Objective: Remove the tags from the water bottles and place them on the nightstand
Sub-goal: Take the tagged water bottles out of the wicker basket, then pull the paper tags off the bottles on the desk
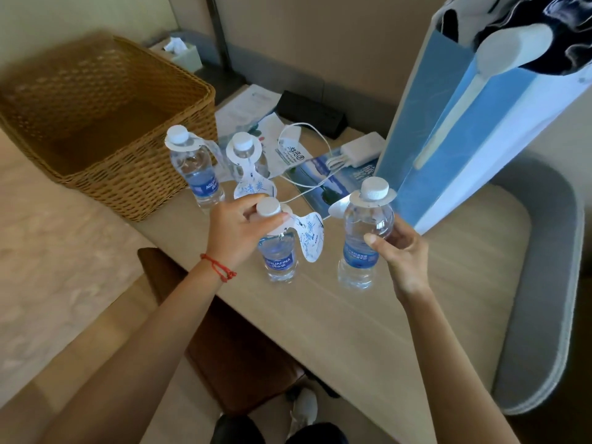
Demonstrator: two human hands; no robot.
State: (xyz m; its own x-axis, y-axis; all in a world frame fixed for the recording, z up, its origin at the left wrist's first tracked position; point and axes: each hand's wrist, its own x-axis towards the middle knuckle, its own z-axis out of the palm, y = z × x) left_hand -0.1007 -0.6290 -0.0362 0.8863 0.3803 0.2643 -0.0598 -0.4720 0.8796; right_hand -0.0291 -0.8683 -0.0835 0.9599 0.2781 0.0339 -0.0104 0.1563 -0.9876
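Glossy clear plastic bottles [363,238]; rough wicker basket [134,174].

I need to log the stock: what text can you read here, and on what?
"AQUAFINA": blue label of the front left bottle.
"AQUA", rest turned away: label of the back left bottle.
Front right bottle label: small print, unreadable.
Tags: handwritten blue characters, too blurred.
Leaflet: print too small.

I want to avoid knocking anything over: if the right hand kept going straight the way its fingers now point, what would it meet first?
The right hand already touches the near right bottle. Going on leftward, it would likely push that bottle toward the tagged bottle held by the left hand; depth is uncertain.
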